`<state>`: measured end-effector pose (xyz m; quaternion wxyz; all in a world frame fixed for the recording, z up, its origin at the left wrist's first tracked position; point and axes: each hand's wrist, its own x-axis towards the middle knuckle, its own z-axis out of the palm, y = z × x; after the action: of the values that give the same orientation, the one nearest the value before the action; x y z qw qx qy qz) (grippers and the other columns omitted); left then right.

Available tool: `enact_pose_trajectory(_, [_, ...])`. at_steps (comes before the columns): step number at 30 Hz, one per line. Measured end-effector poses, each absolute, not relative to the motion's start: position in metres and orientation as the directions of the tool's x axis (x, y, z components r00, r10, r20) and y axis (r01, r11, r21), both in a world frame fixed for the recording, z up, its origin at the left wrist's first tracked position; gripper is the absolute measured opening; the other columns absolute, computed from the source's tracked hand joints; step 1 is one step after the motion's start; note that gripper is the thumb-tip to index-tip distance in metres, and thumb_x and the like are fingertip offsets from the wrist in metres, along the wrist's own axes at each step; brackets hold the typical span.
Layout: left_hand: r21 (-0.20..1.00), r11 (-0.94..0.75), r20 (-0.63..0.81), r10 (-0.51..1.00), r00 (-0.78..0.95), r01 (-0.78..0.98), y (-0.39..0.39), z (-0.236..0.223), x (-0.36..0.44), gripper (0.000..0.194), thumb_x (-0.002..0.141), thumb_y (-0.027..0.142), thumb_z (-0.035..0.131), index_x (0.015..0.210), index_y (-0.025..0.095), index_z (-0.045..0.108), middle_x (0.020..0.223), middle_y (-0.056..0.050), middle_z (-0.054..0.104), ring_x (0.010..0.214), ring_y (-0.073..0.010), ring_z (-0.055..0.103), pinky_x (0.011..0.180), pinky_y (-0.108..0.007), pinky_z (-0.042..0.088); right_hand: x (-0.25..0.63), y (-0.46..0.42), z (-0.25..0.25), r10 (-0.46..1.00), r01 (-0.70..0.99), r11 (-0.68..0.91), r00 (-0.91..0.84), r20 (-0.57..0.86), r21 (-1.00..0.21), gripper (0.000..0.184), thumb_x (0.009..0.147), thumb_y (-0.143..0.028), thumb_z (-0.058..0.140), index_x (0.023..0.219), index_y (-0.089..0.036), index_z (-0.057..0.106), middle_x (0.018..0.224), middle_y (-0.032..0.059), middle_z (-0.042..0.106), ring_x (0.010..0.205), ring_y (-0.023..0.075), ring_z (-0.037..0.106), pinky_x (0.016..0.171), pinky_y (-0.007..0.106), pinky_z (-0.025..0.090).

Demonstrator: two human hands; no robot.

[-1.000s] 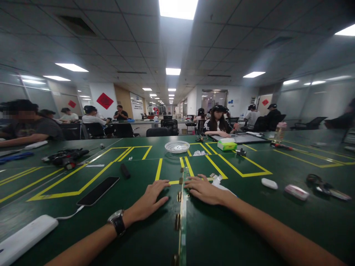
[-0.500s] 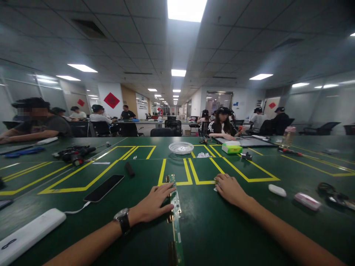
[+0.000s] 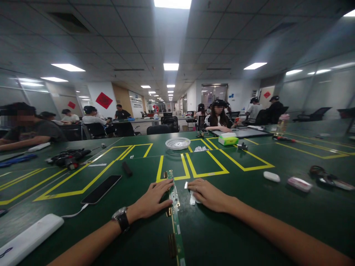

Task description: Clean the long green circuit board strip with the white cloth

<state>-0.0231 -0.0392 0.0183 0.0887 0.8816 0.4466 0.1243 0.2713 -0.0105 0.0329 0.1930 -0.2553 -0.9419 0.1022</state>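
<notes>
A long, narrow green circuit board (image 3: 175, 218) lies on the green table, running away from me, with copper-coloured flex tabs along its left edge. Across its far half rests my left hand (image 3: 156, 197), fingers stretched out and thumb apart, the tips touching the board. My right hand (image 3: 209, 194) is just right of the board, fingers bent over a crumpled white tissue (image 3: 192, 198) that pokes out beneath them. Part of the tissue is hidden under the palm.
A white basket (image 3: 178, 144) stands ahead, near a green tissue pack (image 3: 228, 140). To my left are a phone (image 3: 102, 189), a white power bank (image 3: 34, 238) and a black drill-like tool (image 3: 69, 157). A white case (image 3: 271, 176) lies right. Other people sit around.
My right hand has moved left, toward the board, with the white tissue under it. My left hand stays on the circuit board. The whole view has shifted slightly.
</notes>
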Motion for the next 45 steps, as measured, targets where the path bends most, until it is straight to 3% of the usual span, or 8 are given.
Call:
enact_pose_trajectory(22, [0.279,-0.572,0.101,0.816,0.569,0.771,-0.042,0.025,-0.02,0.062,0.098,0.062,0.04,0.151,0.03,0.035,0.16,-0.006,0.028,0.145,-0.0297,0.027,0.114,-0.051,0.021,0.257,-0.027,0.039,0.482,0.415,0.86,-0.852,0.205,-0.296,0.047,0.101,-0.029,0.039,0.148,-0.026,0.04,0.147,0.0078,0.049,0.136,0.0255,0.041,0.11,0.047,0.03])
enact_pose_trajectory(27, [0.308,-0.611,0.098,0.783,0.614,0.73,-0.043,0.027,-0.023,0.059,0.099,0.059,0.041,0.152,0.036,0.029,0.161,-0.003,0.025,0.146,-0.0289,0.024,0.114,-0.053,0.019,0.26,-0.025,0.041,0.429,0.355,0.876,-0.883,0.191,-0.325,0.047,0.101,-0.027,0.04,0.148,-0.024,0.042,0.149,0.0083,0.048,0.138,0.0243,0.038,0.113,0.046,0.027])
enact_pose_trajectory(34, [0.311,-0.651,0.098,0.746,0.658,0.692,-0.045,0.031,-0.024,0.059,0.098,0.057,0.046,0.151,0.036,0.033,0.16,-0.003,0.028,0.146,-0.0297,0.026,0.115,-0.052,0.018,0.262,-0.023,0.038,0.375,0.289,0.887,-0.907,0.194,-0.36,0.047,0.1,-0.023,0.041,0.148,-0.023,0.042,0.149,0.0069,0.048,0.139,0.0216,0.038,0.115,0.043,0.027])
enact_pose_trajectory(40, [0.316,-0.639,0.114,0.759,0.641,0.701,-0.047,0.03,-0.023,0.063,0.097,0.059,0.046,0.153,0.034,0.029,0.159,-0.003,0.03,0.144,-0.0307,0.027,0.114,-0.052,0.021,0.258,-0.021,0.052,0.311,0.245,0.924,-0.928,0.204,-0.293,0.044,0.096,-0.018,0.047,0.14,-0.018,0.052,0.141,0.0096,0.055,0.132,0.022,0.046,0.112,0.041,0.031])
enact_pose_trajectory(45, [0.357,-0.604,0.139,0.788,0.599,0.712,-0.052,0.035,-0.019,0.075,0.095,0.061,0.049,0.156,0.031,0.018,0.157,-0.006,0.034,0.136,-0.0322,0.04,0.11,-0.048,0.03,0.241,-0.011,0.062,0.276,0.223,0.95,-0.928,0.251,-0.22,0.039,0.095,-0.017,0.046,0.131,-0.019,0.059,0.139,0.009,0.057,0.129,0.0219,0.048,0.11,0.042,0.034])
